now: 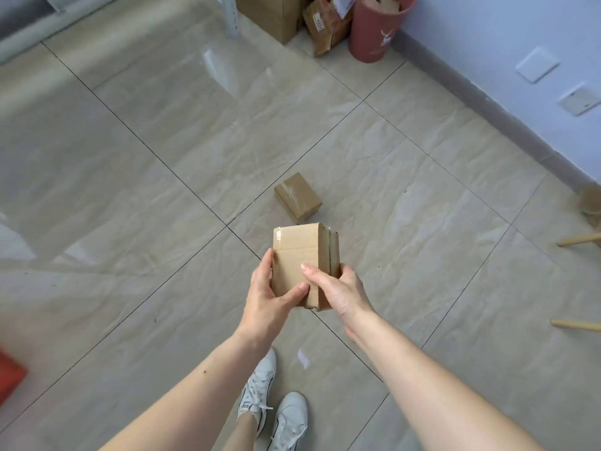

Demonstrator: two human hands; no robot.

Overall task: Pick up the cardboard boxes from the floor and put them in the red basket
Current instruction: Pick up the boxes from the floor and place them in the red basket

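Gripping a cardboard box [300, 252] between both hands above the floor [130, 190]: left hand [268, 296] curling round its left side, right hand [338, 288] its right. Lying at 12 o'clock beyond it, a smaller box [297, 196]; peeking in at 8 o'clock, the red basket [9, 374].

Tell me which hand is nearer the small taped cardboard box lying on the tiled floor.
Right, slightly. The right hand grips the held cardboard box almost directly below the small taped cardboard box in the picture; the left hand grips the held box's other side, further left.
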